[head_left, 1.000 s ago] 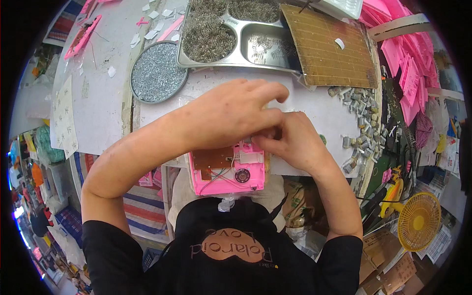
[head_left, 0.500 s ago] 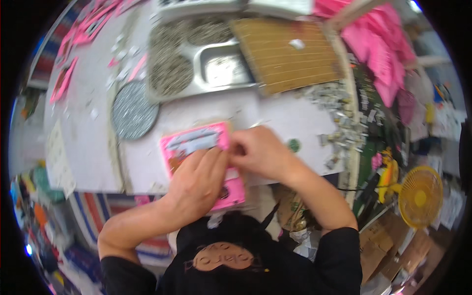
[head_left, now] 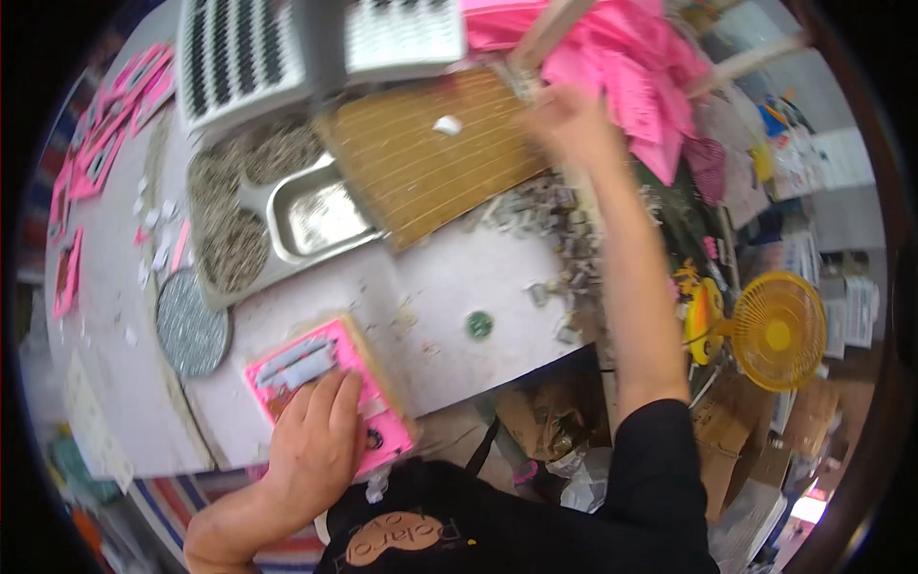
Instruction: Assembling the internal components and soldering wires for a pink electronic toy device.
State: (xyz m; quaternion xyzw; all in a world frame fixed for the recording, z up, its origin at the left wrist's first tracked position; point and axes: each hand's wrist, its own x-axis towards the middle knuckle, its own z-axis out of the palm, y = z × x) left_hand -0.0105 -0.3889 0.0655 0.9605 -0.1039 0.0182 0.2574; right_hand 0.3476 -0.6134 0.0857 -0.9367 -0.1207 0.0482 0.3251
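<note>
A pink plastic panel point(head_left: 385, 428) with grey parts laid in its upper end sits on a tan block near the table's front edge. Over the panel's middle bends my left hand point(head_left: 320, 435), its fingers together and pressed down on it, covering part of its surface. My right hand point(head_left: 572, 122) is reached far forward, beside the right end of a brown corrugated cardboard sheet point(head_left: 440, 158) and close to a pink plastic sheet point(head_left: 612, 67). Motion smears its fingers, so whether it holds anything does not show.
A metal tray point(head_left: 218, 287) of small metal pieces lies left of the cardboard. Near it are a round dish point(head_left: 193, 322), white racks point(head_left: 406, 36) and pink parts point(head_left: 96, 153). Small metal pieces point(head_left: 564, 234) lie scattered at right; a yellow fan point(head_left: 777, 330) stands beyond.
My right hand has left the panel and swung forward to the right, toward the cardboard's far end. My left hand stays on the panel. The whole view has shifted and turned.
</note>
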